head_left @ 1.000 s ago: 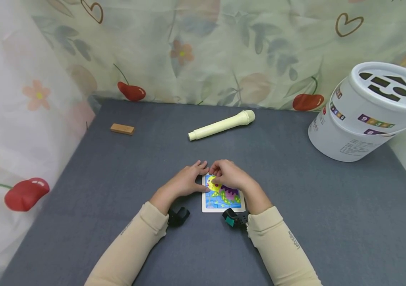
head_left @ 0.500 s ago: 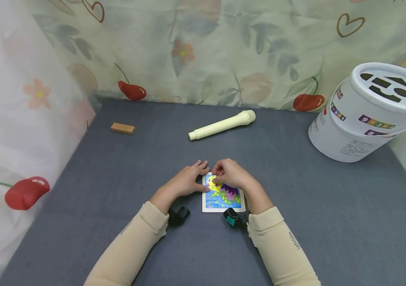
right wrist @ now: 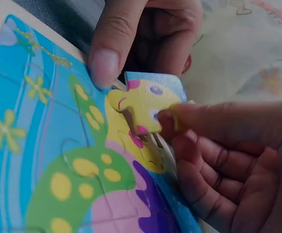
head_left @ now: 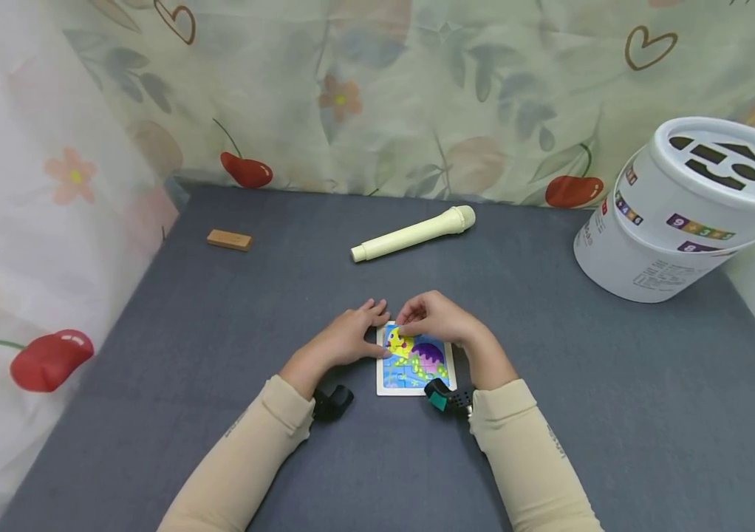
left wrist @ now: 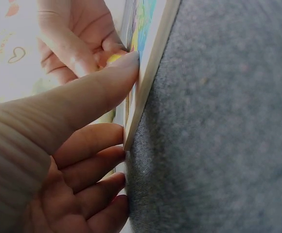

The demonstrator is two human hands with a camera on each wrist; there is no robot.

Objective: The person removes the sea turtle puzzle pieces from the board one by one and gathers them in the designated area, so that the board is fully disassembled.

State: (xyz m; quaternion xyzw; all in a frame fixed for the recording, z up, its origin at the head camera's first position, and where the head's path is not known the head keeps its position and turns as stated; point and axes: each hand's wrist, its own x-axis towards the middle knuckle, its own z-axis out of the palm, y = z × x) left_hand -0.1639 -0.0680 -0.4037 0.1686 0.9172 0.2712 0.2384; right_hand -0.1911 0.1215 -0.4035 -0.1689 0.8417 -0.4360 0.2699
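Note:
A small jigsaw puzzle (head_left: 400, 377) in a pale frame lies on the table, its picture a yellow, green and purple turtle-like animal on blue. My left hand (head_left: 349, 338) rests at its left side, thumb on the puzzle's edge and fingers extended along the far left corner. Over the upper part, my right hand (head_left: 442, 321) pinches a puzzle piece (right wrist: 148, 99) between thumb and fingers. This piece shows the yellow face, and the right wrist view has it tilted up out of the surface. Part of the puzzle's far edge is hidden by the right hand.
Beyond the hands lies a cream toy microphone (head_left: 414, 235). A small wooden block (head_left: 229, 240) is at the back left. On the right stands a white bucket (head_left: 657, 258) with a shape-sorter lid (head_left: 726, 177). Patterned cloth (head_left: 377, 96) borders the grey table (head_left: 284, 295).
My right hand and wrist have shifted slightly right, with the hand turning, and more of the puzzle's purple part shows. The left hand has stayed in place.

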